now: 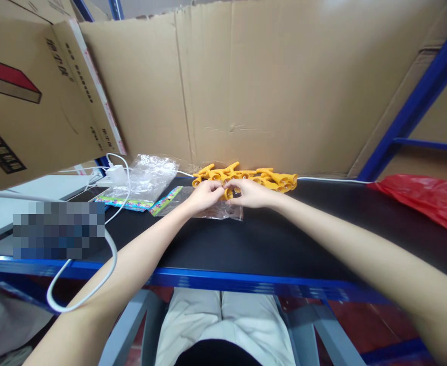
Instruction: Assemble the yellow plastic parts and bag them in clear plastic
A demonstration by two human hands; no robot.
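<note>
A row of yellow plastic toy pieces (263,178) lies at the back of the black table (269,244), against the cardboard wall. My left hand (205,195) and my right hand (249,193) meet in front of that row. Both pinch one yellow piece (228,193) between their fingertips. Under the hands lies a clear plastic bag (223,212), flat on the table. A colourful printed card strip (167,200) sits just left of the bag.
A crumpled clear bag (147,178) and a white charger with its cable (116,174) lie at the left. A red plastic bag (429,201) is at the right. Cardboard sheets (269,91) wall off the back; a blue shelf frame (417,101) rises on the right.
</note>
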